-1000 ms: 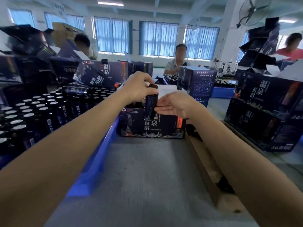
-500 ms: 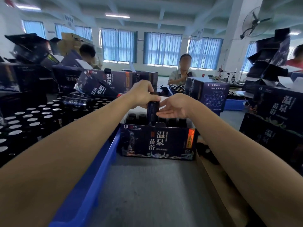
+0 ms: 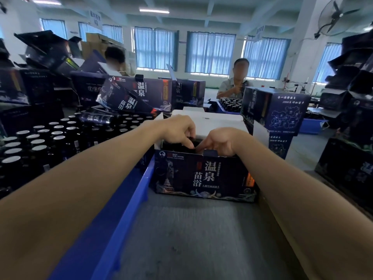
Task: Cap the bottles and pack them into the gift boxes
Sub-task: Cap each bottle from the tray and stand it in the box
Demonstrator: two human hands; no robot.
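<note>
Bottle (image 3: 191, 140) seating in centre gift box (image 3: 201, 174) | left hand (image 3: 177, 130) pinches top; right hand (image 3: 222, 140) grip unclear | next: release, fetch another

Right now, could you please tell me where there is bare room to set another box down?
The grey tabletop before the open dark gift box is bare, between the blue plastic crate and the right forearm. Crowded: silver-capped dark bottles fill the crate; the left hand and right hand occupy the box's opening.
</note>
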